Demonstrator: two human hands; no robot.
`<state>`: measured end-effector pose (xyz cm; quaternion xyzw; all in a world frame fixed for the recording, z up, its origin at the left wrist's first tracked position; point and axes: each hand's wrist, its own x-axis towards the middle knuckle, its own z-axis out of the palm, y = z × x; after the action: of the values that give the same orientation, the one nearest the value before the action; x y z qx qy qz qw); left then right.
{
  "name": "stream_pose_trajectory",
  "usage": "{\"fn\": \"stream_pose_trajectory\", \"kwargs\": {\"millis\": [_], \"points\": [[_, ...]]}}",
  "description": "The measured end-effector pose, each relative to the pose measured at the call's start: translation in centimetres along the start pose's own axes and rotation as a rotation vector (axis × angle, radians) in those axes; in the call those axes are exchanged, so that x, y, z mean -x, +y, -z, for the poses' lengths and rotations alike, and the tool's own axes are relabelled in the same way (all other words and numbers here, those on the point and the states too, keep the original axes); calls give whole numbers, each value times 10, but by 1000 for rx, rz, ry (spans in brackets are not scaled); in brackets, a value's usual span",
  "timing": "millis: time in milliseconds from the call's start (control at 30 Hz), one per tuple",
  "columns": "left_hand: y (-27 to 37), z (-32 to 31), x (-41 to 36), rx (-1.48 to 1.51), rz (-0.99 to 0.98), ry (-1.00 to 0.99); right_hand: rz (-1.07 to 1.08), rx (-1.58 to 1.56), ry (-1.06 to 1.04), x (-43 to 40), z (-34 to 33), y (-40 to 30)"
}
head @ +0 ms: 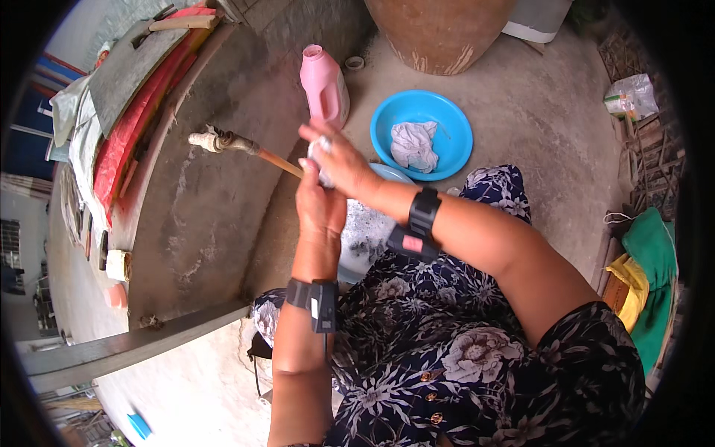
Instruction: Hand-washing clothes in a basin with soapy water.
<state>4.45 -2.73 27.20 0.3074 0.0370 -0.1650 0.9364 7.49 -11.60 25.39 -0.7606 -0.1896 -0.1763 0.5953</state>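
My left hand [320,207] and my right hand [341,162] meet over a light blue basin [349,275] of sudsy water. Between them is a small whitish wet or soapy cloth [319,162], mostly hidden by my palms and fingers; my right hand lies over it with the fingers spread. A bright blue plastic basin [461,151] beyond holds a crumpled pale cloth [414,146]. Just past my hands stands an uncapped pink plastic detergent bottle [324,89]. A tap [220,141] on a thin pipe is to their left.
A large brown earthenware jar [444,28] stands at the back. The concrete wall [206,195] rises at the left, with boards and red sheeting on top. A round cap [354,62] lies behind the bottle. Green and yellow cloths [651,251] are at the right edge.
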Motion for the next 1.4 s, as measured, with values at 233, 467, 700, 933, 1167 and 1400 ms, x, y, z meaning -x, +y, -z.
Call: {"fn": "stream_pose_trajectory", "kwargs": {"millis": [233, 467, 700, 933, 1167, 1400], "points": [[10, -1, 0, -76, -113, -46, -688, -921, -121, -19, 18, -19], [23, 9, -3, -207, -44, 159, -660, -1183, -175, -12, 23, -31], [20, 6, -4, -20, -227, 232, -498, -900, -93, 23, -8, -40], [-4, -12, 0, -98, -295, 158, -219, -418, 31, 6, -2, -23], [12, 15, -7, -139, -191, 166, -7, -231, -129, 16, -13, -62], [-20, -22, 11, -64, -202, 58, -389, -448, 175, -20, 17, -6]]}}
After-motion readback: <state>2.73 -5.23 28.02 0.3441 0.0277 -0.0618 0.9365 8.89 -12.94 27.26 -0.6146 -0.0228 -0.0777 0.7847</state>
